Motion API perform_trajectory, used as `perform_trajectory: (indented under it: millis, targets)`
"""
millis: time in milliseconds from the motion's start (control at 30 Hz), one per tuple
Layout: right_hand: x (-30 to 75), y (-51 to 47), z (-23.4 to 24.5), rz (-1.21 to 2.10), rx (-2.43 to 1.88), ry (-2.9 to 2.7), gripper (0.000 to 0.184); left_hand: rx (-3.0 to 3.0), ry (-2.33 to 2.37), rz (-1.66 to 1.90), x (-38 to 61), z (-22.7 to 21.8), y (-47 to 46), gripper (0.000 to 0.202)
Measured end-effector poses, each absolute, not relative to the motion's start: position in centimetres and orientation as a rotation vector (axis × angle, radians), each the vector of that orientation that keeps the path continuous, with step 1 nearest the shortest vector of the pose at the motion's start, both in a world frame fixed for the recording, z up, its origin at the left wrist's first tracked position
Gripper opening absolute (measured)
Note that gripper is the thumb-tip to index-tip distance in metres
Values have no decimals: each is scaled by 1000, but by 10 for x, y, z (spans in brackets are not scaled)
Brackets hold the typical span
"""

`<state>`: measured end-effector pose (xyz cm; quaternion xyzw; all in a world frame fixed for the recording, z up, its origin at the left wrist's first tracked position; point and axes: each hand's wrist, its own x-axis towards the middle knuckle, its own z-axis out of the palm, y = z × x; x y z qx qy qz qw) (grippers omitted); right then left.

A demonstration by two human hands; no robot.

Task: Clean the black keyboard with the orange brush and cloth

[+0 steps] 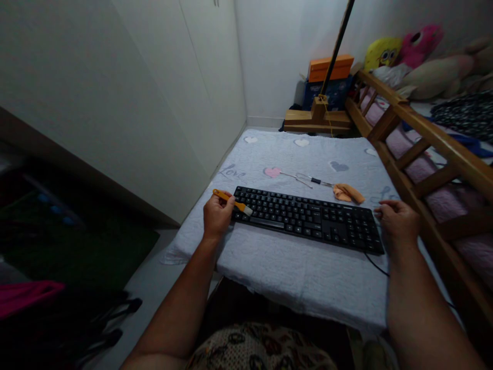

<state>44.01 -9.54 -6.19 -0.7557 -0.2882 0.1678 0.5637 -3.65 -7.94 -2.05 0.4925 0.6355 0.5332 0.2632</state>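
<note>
A black keyboard [304,213] lies across the cloth-covered table, slightly slanted. My left hand [219,213] pinches a small brush [241,206] by its orange handle. The brush's pale bristles rest at the keyboard's left part, over the lower rows of keys. At the right end of the keyboard, my right hand [398,218] is closed, its fingertips against the edge. Behind the keyboard lie an orange-brown cloth [347,192] and a thin metal tool with a black grip [316,181]. A thin pale rod [296,178] is beside them.
A patterned light cloth covers the table [269,267]. The keyboard's cable [375,264] runs off to the right. A white wardrobe [169,92] borders the left, a wooden bed rail [419,118] the right. Behind stand a wooden post base [318,118] and an orange box [330,68].
</note>
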Motion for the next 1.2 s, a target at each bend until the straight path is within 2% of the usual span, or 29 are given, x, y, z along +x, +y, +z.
perform_trajectory:
  millis: [233, 633, 933, 1200]
  targets:
    - [446, -96, -68, 396, -1785, -695, 29, 1359, 1825, 1456, -62, -28, -75, 22]
    - [439, -96, -59, 399, -1795, -663, 25, 1497, 2154, 1421, -78, -11, -80, 20]
    - [439, -95, -59, 414, -1762, -655, 25, 1385, 1818, 1522, -53, -17, -81, 23]
    - [445, -94, -66, 393, -1763, -688, 26, 1554, 2148, 1448, -71, -13, -83, 21]
